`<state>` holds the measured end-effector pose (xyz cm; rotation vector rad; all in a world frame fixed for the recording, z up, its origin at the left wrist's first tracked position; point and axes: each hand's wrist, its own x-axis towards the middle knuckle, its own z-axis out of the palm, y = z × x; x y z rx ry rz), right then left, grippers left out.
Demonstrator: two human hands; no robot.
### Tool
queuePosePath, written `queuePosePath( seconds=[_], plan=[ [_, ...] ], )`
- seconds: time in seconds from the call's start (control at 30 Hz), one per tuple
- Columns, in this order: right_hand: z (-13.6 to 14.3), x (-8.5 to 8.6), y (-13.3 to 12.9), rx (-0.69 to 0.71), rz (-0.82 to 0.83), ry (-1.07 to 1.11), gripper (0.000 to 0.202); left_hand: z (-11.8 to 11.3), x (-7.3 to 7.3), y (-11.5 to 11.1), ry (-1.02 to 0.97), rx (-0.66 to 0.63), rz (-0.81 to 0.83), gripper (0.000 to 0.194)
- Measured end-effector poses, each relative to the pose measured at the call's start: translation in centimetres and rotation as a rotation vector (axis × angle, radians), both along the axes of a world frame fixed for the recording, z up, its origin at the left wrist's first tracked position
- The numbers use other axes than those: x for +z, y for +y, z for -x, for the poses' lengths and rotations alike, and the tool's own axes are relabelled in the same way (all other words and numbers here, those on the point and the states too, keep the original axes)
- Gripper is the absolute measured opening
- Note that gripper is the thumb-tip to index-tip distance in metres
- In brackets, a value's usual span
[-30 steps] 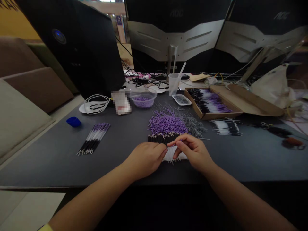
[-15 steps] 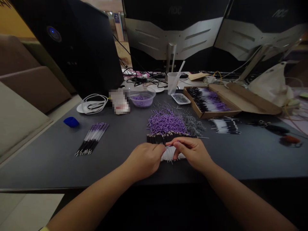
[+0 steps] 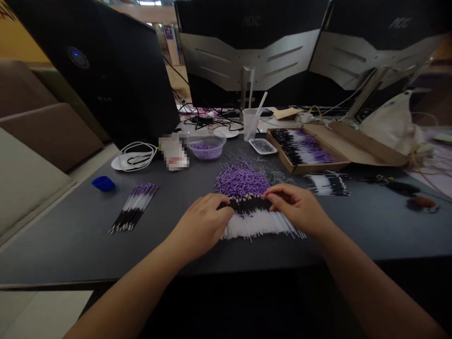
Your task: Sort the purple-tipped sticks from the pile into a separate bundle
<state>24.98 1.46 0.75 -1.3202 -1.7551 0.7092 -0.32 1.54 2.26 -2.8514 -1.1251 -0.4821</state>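
Observation:
My left hand (image 3: 205,221) rests at the left end of a row of thin black-and-white sticks (image 3: 261,223), thumb and index finger apart over the black ends. What lies under its curled fingers is hidden. My right hand (image 3: 300,207) is over the right part of the row, thumb and index fingertips close together beside the heap of small purple pieces (image 3: 241,178). Whatever those fingertips hold is too small to name. One loose purple piece (image 3: 248,215) lies across the sticks between my hands.
Grey thin pieces (image 3: 277,173) lie behind the heap. A bundle of purple-tipped sticks (image 3: 133,207) and a blue cup (image 3: 103,183) are left. Behind stand a clear bowl (image 3: 206,153), a small tray (image 3: 262,146) and a plastic cup (image 3: 250,123). A cardboard box (image 3: 300,168) holds finished-looking sticks.
My hands were together over the row and have moved apart, left hand leftward and right hand rightward. More of the stick row shows between them. The view has shifted slightly.

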Motion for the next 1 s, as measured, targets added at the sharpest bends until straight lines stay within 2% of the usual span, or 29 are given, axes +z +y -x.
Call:
queuePosePath(
  seconds=[0.07,0.17,0.27,0.37,0.57,0.73,0.87,1.0],
  plan=[
    [-1.7,0.1,0.7,-0.097,-0.057,-0.195,0.020,0.0,-0.1,0.0,-0.011,0.029,-0.050,0.021],
    [-3.8,-0.4,1.8,-0.162,-0.071,-0.519,0.017,0.0,-0.4,-0.1,0.011,0.061,-0.046,0.023],
    [-4.9,-1.5,2.9,-0.138,-0.026,-0.715,0.018,0.1,-1.0,-0.2,0.050,0.063,-0.010,0.023],
    [-5.1,-2.6,3.4,-0.080,-0.007,-0.821,0.025,0.2,-1.5,-0.1,0.085,0.030,0.001,0.023],
    [-4.7,-3.2,3.4,-0.105,-0.003,-0.893,0.030,-0.2,-1.4,-0.1,0.147,-0.081,0.020,0.023],
    [-4.6,-3.1,3.3,-0.117,-0.010,-0.932,0.027,-0.3,-1.5,-0.1,0.146,-0.095,0.027,0.024],
    [-4.5,-2.8,3.2,-0.146,-0.034,-0.924,0.027,-0.3,-1.7,-0.1,0.006,-0.109,0.018,0.026],
    [-4.3,-2.5,3.2,-0.210,-0.129,-0.839,0.025,-0.4,-1.5,-0.1,-0.157,-0.117,0.028,0.027]
  ],
)
